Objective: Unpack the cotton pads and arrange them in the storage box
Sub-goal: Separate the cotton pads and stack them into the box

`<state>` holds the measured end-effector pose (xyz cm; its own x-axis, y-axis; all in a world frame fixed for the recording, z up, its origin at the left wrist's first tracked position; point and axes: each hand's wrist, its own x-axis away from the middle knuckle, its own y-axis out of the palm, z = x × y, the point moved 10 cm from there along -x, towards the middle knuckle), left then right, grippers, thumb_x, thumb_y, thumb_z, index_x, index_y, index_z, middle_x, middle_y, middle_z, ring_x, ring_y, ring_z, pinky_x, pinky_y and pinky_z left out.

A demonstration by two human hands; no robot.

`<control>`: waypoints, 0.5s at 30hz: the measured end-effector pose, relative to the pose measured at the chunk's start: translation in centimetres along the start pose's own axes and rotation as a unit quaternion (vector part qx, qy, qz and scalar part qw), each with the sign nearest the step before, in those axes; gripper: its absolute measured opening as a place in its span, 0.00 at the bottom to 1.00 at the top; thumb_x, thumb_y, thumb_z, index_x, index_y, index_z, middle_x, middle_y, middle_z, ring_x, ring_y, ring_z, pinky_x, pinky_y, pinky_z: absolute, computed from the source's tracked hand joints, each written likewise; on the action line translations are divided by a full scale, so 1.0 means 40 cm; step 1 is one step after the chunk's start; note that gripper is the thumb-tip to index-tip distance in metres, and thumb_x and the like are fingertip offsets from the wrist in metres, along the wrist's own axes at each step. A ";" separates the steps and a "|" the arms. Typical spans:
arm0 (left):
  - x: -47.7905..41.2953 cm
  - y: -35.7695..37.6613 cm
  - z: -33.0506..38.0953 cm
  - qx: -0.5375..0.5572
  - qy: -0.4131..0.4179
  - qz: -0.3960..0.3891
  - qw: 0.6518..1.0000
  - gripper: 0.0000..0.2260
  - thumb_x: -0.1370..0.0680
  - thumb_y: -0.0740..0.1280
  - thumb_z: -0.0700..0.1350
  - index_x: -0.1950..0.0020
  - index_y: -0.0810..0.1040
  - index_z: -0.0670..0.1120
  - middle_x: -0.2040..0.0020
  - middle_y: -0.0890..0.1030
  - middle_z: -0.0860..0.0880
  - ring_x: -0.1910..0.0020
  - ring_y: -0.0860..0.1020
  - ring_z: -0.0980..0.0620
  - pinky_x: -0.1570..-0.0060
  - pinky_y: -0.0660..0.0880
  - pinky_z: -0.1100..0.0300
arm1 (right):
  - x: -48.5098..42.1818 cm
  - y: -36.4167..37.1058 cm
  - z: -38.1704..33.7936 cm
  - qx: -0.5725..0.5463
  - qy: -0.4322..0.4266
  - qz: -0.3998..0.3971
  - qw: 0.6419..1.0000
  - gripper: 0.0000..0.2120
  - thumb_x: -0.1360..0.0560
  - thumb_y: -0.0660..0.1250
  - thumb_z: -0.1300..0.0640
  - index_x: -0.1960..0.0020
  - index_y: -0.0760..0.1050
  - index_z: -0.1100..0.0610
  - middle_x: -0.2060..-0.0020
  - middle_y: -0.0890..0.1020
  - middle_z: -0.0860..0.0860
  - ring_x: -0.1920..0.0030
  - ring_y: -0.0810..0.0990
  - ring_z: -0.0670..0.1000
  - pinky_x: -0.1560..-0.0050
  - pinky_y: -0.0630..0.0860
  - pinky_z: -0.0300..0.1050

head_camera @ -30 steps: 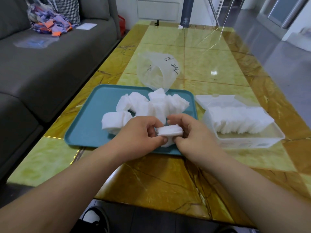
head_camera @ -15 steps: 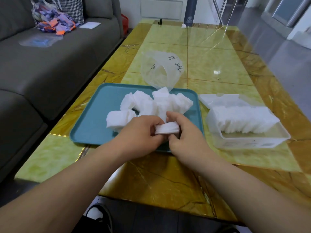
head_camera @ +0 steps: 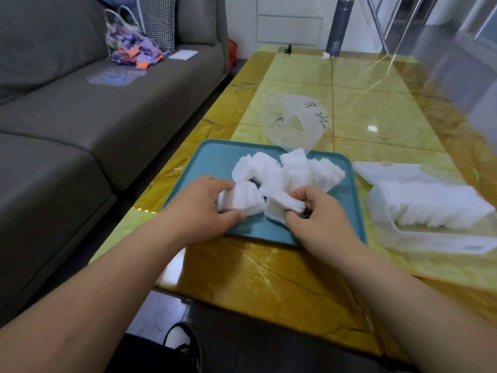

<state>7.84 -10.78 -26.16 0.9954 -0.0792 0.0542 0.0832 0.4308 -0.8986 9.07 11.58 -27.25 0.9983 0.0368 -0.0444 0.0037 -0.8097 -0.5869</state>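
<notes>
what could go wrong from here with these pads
1. The right hand pinches its stack by one end; it may fan out and drop onto the tray.
2. The box is already heaped above its rim; more pads may spill onto the table.

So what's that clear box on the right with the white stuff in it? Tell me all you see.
The storage box is a shallow rectangular tub of what looks like cloudy, see-through plastic. Its lid is open and lies back behind it. A row of white cotton pads stands packed inside, rising above the rim. A label on the front wall is too small to read. The box sits flat on the yellow table, right of the teal tray.
</notes>
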 end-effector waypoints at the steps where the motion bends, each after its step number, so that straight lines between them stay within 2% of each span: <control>1: 0.003 0.010 0.007 0.008 0.004 -0.010 1.000 0.30 0.27 0.75 0.62 0.28 0.75 0.57 0.41 0.76 0.54 0.44 0.78 0.50 0.42 0.75 0.53 | -0.003 -0.004 0.002 0.000 0.001 0.006 1.000 0.09 0.25 0.70 0.60 0.48 0.78 0.47 0.56 0.82 0.42 0.56 0.79 0.40 0.61 0.70 0.26; 3: 0.003 0.021 0.029 0.019 0.014 -0.006 1.000 0.28 0.26 0.74 0.60 0.27 0.74 0.56 0.42 0.76 0.53 0.44 0.77 0.50 0.42 0.75 0.53 | -0.011 -0.012 0.005 0.002 0.002 0.014 1.000 0.09 0.24 0.70 0.61 0.48 0.78 0.48 0.56 0.82 0.43 0.55 0.79 0.40 0.60 0.70 0.24; 7: -0.012 0.049 0.093 0.015 0.057 -0.004 0.998 0.19 0.22 0.69 0.59 0.33 0.78 0.55 0.44 0.76 0.52 0.45 0.77 0.48 0.43 0.76 0.49 | -0.021 -0.045 0.010 0.006 0.007 0.033 0.999 0.09 0.25 0.70 0.62 0.48 0.79 0.50 0.56 0.83 0.42 0.56 0.79 0.38 0.60 0.69 0.22; 9: -0.018 0.063 0.113 0.036 0.071 -0.011 0.997 0.20 0.22 0.66 0.62 0.34 0.78 0.56 0.44 0.76 0.53 0.45 0.77 0.49 0.43 0.76 0.48 | -0.027 -0.064 0.020 0.009 0.013 0.042 0.999 0.10 0.26 0.71 0.62 0.49 0.79 0.49 0.58 0.82 0.41 0.58 0.78 0.36 0.61 0.69 0.22; 11: -0.023 0.066 0.121 0.065 0.068 -0.011 0.995 0.23 0.23 0.63 0.65 0.32 0.78 0.57 0.42 0.76 0.54 0.43 0.77 0.50 0.40 0.76 0.49 | -0.032 -0.072 0.033 0.009 0.020 0.041 0.999 0.10 0.26 0.72 0.62 0.49 0.79 0.48 0.58 0.83 0.41 0.58 0.79 0.37 0.61 0.70 0.26; 12: -0.025 0.064 0.121 0.075 0.067 -0.008 0.995 0.22 0.23 0.62 0.64 0.33 0.79 0.57 0.42 0.77 0.54 0.43 0.78 0.51 0.40 0.76 0.50 | -0.033 -0.070 0.036 0.007 0.023 0.038 0.999 0.10 0.27 0.72 0.61 0.49 0.80 0.48 0.58 0.83 0.42 0.58 0.80 0.39 0.60 0.71 0.28; 13: -0.027 0.064 0.124 0.085 0.070 -0.009 0.994 0.18 0.21 0.62 0.62 0.36 0.80 0.57 0.43 0.77 0.54 0.44 0.77 0.51 0.40 0.76 0.50 | -0.033 -0.070 0.040 0.007 0.025 0.036 0.999 0.10 0.27 0.72 0.61 0.49 0.80 0.48 0.58 0.83 0.42 0.58 0.80 0.39 0.59 0.72 0.31; 15: -0.027 0.057 0.127 0.113 0.070 -0.011 0.991 0.12 0.18 0.61 0.57 0.44 0.82 0.56 0.46 0.78 0.54 0.46 0.77 0.54 0.43 0.75 0.52 | -0.030 -0.071 0.039 0.009 0.025 0.034 0.999 0.10 0.26 0.72 0.61 0.49 0.80 0.49 0.58 0.83 0.42 0.58 0.80 0.40 0.61 0.71 0.27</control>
<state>7.21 -5.13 -26.05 0.9781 -0.2080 -0.0024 0.1291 0.6161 -0.7770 7.75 14.74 -26.79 0.9979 -0.0473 -0.0444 -0.0644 -0.7986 -0.5984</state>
